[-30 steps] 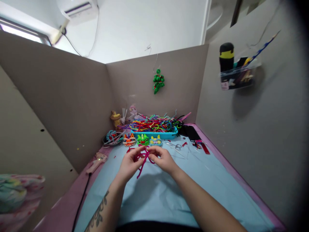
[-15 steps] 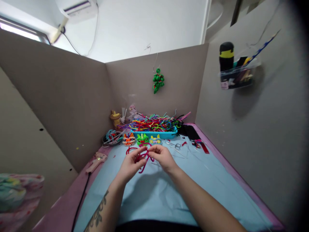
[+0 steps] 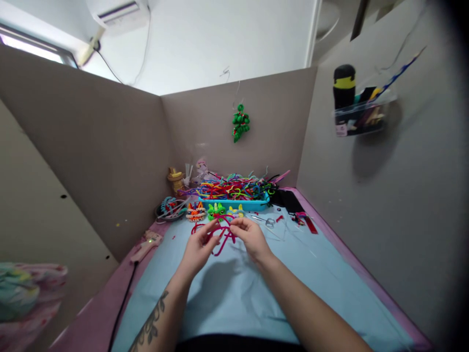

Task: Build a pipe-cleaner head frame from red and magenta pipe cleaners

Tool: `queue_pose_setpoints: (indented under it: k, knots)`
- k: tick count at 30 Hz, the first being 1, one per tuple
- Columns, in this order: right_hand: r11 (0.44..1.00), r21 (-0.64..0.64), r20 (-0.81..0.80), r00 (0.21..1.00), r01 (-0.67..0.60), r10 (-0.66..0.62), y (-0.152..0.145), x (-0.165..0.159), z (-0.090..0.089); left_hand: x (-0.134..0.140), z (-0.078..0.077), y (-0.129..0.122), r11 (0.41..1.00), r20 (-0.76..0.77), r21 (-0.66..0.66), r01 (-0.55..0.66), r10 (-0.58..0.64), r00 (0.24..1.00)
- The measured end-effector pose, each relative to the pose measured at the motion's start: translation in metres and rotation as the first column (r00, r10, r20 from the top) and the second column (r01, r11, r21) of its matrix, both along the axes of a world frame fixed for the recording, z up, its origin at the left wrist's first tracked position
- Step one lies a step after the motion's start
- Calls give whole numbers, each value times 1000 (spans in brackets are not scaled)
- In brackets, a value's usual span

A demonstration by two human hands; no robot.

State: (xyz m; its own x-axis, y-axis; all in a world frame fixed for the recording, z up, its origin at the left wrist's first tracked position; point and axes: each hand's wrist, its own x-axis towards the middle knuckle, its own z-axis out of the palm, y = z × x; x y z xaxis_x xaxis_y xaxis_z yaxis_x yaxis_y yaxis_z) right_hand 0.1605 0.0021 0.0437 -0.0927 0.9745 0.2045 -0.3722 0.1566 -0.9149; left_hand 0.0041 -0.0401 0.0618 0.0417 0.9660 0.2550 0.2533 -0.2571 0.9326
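Between my two hands are bent dark-pink pipe cleaners (image 3: 221, 250), curved into loops and crossing one another just above the blue table cover. My left hand (image 3: 200, 247) is closed on their left side, thumb and fingers curled around the strands. On the right, my right hand (image 3: 251, 239) pinches a strand between thumb and forefinger. Just beyond the hands stand three small animal heads made of pipe cleaners: an orange one (image 3: 195, 212), a green one (image 3: 216, 212) and a yellow and blue one (image 3: 235, 211), the last two partly covered by pink strands.
A blue tray (image 3: 234, 204) heaped with coloured pipe cleaners stands at the back. Scissors (image 3: 268, 222) lie to the right, near a red strip (image 3: 311, 225). A pink glue gun (image 3: 146, 247) with a black cord rests at the left edge. Grey partitions enclose three sides.
My hands have moved slightly apart, the right one a little to the right. The pink strands between them have shifted and spread wider.
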Motion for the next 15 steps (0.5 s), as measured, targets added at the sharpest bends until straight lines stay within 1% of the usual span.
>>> queue_pose_setpoints:
  k: [3, 6, 8, 10, 12, 14, 15]
  knots:
    - [999, 18, 11, 999, -38, 38, 5, 8, 2, -21, -1, 4, 999, -44, 21, -40, 41, 998]
    - [994, 62, 48, 995, -95, 92, 8, 15, 1, -44, -9, 11, 978, -198, 172, -119, 153, 968]
    - [989, 113, 84, 993, -91, 82, 8, 18, 1, -58, -18, 16, 960, -263, 237, -152, 214, 941]
    - [981, 192, 127, 992, -36, 12, 6, 20, 3, -68, -28, 22, 949, -292, 251, -191, 262, 920]
    - [955, 293, 169, 980, 49, -102, 2, 21, 5, -72, -35, 25, 944, -295, 215, -250, 307, 905]
    - [911, 394, 211, 954, 118, -215, -3, 21, 5, -68, -38, 24, 952, -278, 141, -271, 300, 912]
    - [891, 434, 233, 939, 134, -254, -6, 20, 5, -63, -38, 23, 963, -261, 95, -253, 270, 927]
